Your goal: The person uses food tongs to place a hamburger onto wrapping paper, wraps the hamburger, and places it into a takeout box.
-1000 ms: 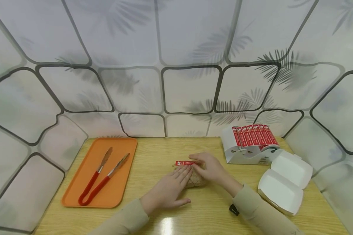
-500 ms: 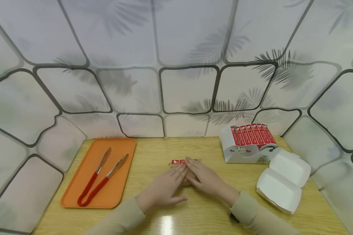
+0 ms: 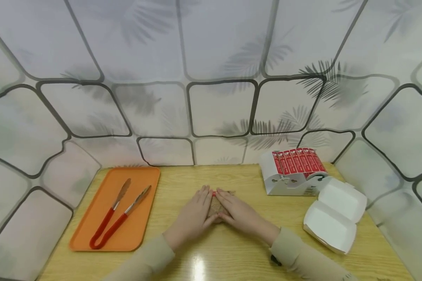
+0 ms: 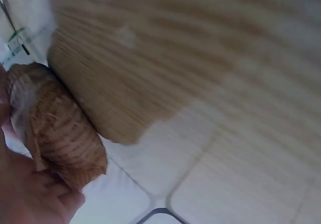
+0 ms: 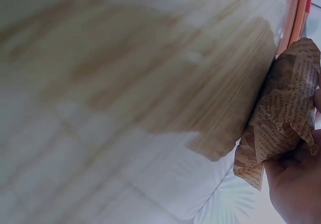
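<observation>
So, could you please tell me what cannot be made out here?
Brown paper bundle: contents hidden by its wrapping, all views.
Left hand: cut off by frame edges, left wrist view.
Small black object: partly covered by right sleeve, head view.
Print on red labels: too small, head view.

The left sleeve (image 3: 145, 258) is long, of plain beige cloth, and ends in a straight edge at the wrist. The right sleeve (image 3: 304, 258) matches in colour and edge; soft creases cross its cloth. Dark marks (image 3: 347, 277) appear on it at the near side, too small to identify. The left hand (image 3: 193, 212) and right hand (image 3: 240, 214) are bare.
</observation>
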`<state>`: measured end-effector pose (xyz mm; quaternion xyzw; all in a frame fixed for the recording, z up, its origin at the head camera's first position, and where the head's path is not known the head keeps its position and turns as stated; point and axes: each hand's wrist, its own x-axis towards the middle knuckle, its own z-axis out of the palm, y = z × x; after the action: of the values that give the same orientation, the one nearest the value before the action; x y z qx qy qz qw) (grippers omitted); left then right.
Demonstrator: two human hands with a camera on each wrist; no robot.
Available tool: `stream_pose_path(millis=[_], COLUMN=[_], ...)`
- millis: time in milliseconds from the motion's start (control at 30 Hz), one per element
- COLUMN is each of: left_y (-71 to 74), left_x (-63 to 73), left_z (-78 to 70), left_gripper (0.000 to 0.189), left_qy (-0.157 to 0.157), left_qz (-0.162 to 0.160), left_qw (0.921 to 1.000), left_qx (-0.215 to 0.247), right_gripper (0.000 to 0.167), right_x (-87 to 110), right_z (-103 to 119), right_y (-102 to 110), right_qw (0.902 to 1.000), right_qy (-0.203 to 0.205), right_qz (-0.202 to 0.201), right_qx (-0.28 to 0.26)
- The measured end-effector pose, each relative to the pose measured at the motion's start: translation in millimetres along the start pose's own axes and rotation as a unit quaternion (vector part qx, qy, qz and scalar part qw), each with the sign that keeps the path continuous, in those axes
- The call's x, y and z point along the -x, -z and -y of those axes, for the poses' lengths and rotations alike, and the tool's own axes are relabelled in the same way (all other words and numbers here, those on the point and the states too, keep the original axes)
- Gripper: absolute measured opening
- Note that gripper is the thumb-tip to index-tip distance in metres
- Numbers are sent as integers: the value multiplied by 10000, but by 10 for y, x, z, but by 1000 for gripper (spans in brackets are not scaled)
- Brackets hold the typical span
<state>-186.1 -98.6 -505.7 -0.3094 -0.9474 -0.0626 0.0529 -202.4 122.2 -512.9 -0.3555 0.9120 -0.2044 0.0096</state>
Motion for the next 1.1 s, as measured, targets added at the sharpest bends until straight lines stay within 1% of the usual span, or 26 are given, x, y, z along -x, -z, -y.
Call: stream_pose_path(millis=[33,133,267,367,467,533,633,767,933,1033,1100], left_y=[-2,-7,-32,-46,-52,-47,-33,-29,-55,-79,-93], left_x=[-8,-18,-19,-18,-15,-14,-17,-15,-28,-35,-38], left_z=[14,45,66,75,82,81,70,64,63,52,42], left_gripper=[82,84,84,84,85,85,84,80,78,80,81], left_qy=[53,112,174,231,240,217,194,153,149,160,154], left_qz=[103,281,288,316,347,338,343,320,252,239,221], left_qw=[9999,9985,9953,9933,9922,9916,9906,9909,9934,9964,9983], left_qx=[108,449,909,1090,1169,1228,1306,1299,1107,801,508], right_gripper=[70,71,73,75,77,77,75,71,71,71,71], right_x=[-2,-5,-6,-1,7,15,18,5,-2,-3,-3], right_z=[-1,7,44,79,89,83,59,25,8,17,26], right_y=[-3,-16,-46,-64,-87,-88,-78,-72,-72,-60,-51], right_qw=[10000,9999,9993,9987,9984,9981,9977,9966,9963,9963,9963], right_qy=[3,-80,-280,-432,-517,-562,-536,-406,-387,-391,-389], right_qz=[12,106,236,257,222,232,221,196,243,235,217], right_qx=[1,-47,18,66,62,-35,-356,-691,-728,-734,-732])
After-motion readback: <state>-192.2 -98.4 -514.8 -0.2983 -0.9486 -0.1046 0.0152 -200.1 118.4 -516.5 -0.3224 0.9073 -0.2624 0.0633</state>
